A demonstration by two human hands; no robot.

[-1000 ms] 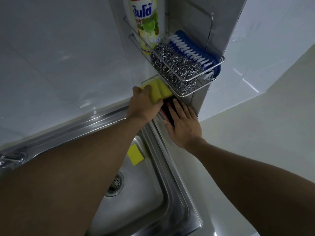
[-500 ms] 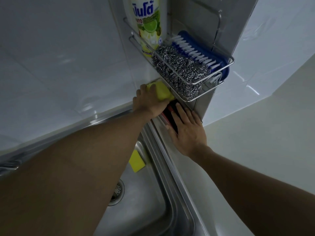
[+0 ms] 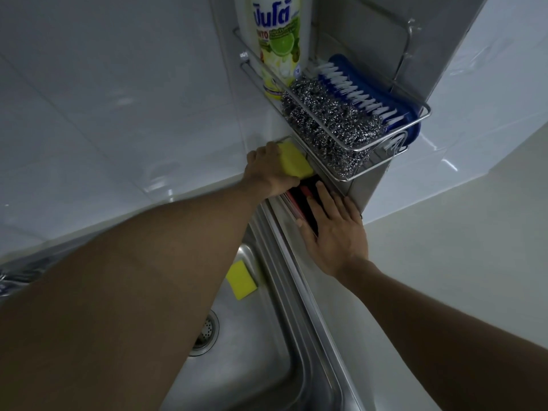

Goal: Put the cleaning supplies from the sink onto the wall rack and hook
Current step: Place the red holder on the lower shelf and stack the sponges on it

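Beneath wire rack: left hand grips yellow sponge.
Right hand: flat, fingers straight on red-black object.

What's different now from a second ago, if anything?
Hardly anything; only the view has shifted. The left hand still grips the yellow sponge beside the wire rack, the right hand stays flat on the dark item, and the second sponge remains in the sink.

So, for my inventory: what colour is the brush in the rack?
Brush: blue, white bristles; head view.
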